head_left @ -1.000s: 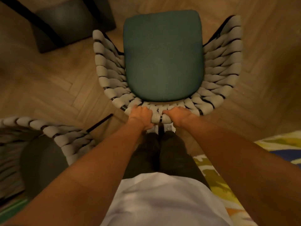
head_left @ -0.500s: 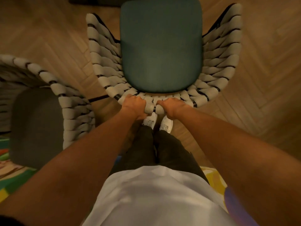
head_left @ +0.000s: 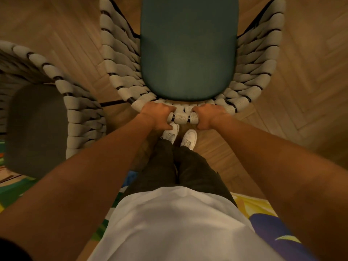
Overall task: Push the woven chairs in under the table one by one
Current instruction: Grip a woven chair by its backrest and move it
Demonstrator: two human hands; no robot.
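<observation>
Two hands grip the top rail of a woven chair's back.

The left hand (head_left: pixel 157 115) and right hand (head_left: pixel 209 116) curl their fingers over the rail, close together, with a short stretch of weave between them. The woven chair (head_left: pixel 259 72), with its green seat cushion (head_left: pixel 188 51), stands on the wood floor (head_left: pixel 301 91) straight ahead of the white shoes (head_left: pixel 189 138). A second woven chair (head_left: pixel 82 119) stands just to the left, partly on a colourful rug (head_left: pixel 278 232).
</observation>
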